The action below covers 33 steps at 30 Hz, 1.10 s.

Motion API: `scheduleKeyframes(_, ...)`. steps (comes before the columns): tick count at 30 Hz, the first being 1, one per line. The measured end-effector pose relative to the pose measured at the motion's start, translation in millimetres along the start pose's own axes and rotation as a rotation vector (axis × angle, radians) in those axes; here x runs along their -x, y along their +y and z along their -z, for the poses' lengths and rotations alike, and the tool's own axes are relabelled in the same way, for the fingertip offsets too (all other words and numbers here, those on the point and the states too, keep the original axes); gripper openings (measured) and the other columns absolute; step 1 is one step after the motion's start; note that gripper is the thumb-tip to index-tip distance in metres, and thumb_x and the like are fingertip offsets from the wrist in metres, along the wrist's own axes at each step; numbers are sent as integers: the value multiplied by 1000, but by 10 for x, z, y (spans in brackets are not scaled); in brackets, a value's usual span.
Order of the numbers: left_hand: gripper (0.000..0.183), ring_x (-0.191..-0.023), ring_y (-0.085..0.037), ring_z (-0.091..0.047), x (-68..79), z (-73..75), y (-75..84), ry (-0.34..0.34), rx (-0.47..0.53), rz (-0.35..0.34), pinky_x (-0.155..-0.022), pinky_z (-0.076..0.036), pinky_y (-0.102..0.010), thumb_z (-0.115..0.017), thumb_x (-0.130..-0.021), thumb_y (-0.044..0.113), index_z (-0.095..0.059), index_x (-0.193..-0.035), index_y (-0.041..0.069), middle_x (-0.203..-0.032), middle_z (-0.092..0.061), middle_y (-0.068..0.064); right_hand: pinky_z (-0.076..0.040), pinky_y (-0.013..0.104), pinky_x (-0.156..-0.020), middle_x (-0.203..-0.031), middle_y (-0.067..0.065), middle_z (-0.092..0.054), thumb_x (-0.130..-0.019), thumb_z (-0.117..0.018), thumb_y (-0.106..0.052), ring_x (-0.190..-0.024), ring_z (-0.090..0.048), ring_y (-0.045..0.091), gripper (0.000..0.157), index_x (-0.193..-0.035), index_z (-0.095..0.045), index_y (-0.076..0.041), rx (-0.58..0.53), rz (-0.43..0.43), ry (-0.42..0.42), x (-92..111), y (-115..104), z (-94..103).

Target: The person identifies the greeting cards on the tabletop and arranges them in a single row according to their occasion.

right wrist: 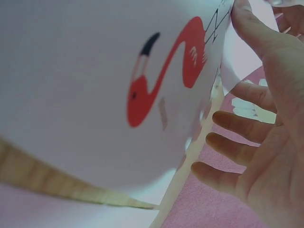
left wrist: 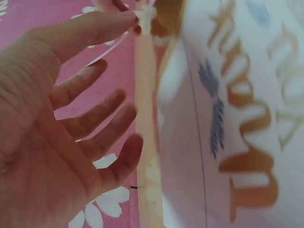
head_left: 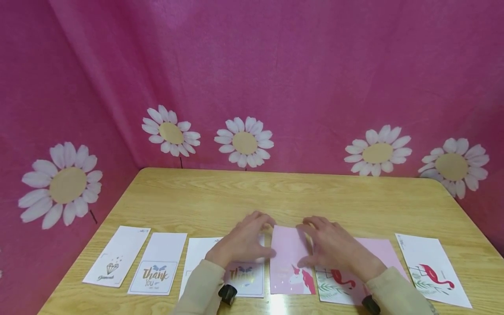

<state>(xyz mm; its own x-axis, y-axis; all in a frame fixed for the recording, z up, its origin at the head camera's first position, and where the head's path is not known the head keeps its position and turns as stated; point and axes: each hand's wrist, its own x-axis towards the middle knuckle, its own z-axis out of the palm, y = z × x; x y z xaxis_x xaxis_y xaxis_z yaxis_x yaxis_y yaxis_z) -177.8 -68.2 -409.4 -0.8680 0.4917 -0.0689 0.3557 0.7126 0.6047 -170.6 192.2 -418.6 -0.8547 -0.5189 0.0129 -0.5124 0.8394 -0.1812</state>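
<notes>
A pink unicorn card (head_left: 289, 258) lies between my two hands near the middle of the row. Along its left edge is my left hand (head_left: 245, 240), fingertips by the top left corner and thumb beside the edge. My right hand (head_left: 338, 245) is at the right edge, its fingers spread and loosely bent in the right wrist view. Under the left hand lies a "Thank You" card (head_left: 247, 280). A flamingo card (head_left: 332, 286) with a pink sheet (head_left: 379, 251) behind it lies partly hidden beneath the right hand and sleeve.
To the left lie a diamond card (head_left: 114, 258), another "Thank You" card (head_left: 157, 264) and a partly covered white card (head_left: 198, 251). At far right lies a flamingo card (head_left: 435, 271). A pink daisy-print curtain (head_left: 252, 78) hangs behind the wooden table (head_left: 220, 188).
</notes>
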Motion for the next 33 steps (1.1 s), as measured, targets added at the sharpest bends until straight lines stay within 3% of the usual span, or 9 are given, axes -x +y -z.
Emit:
scheduleKeyframes(5,61,-117,-14,-64,25,4,47,-46,197,-5,-100,-53,-34,-81,-84,25,-55,-139,22,-133,-61,4,-52,64,-99,-140,15,-61,-73,-81,-68,-129,-58,39,86,-138,-62,-15,9,18,19,8,18,-1)
scheduleKeyframes(11,68,-104,-11,-71,29,-10,72,-91,373,-12,-89,-57,-26,-78,-86,11,-48,-146,19,-132,-64,-3,-53,62,-98,-137,16,-62,-75,-81,-65,-126,-61,38,85,-138,-62,-12,20,38,59,33,26,-12)
scheduleKeyframes(21,70,-97,-21,-70,50,-33,108,-71,662,80,-71,-63,-36,-69,-89,-3,-46,-149,23,-131,-59,-11,-57,53,-96,-133,17,-66,-80,-80,-59,-120,-66,36,84,-143,-57,-8,-12,18,72,51,16,25)
scheduleKeyframes(28,67,-99,-21,-71,50,8,39,-10,757,71,-75,-63,-37,-66,-92,-4,-42,-151,18,-135,-57,-14,-61,36,-86,-119,8,-74,-88,-80,-41,-100,-71,16,83,-155,-43,-10,-285,-94,67,41,-26,82)
scheduleKeyframes(33,67,-94,-22,-73,52,47,-21,51,837,65,-75,-63,-39,-65,-93,-4,-40,-152,15,-137,-56,-19,-61,25,-81,-105,6,-74,-91,-78,-24,-98,-73,18,80,-157,-37,-5,-525,-109,148,22,-75,85)
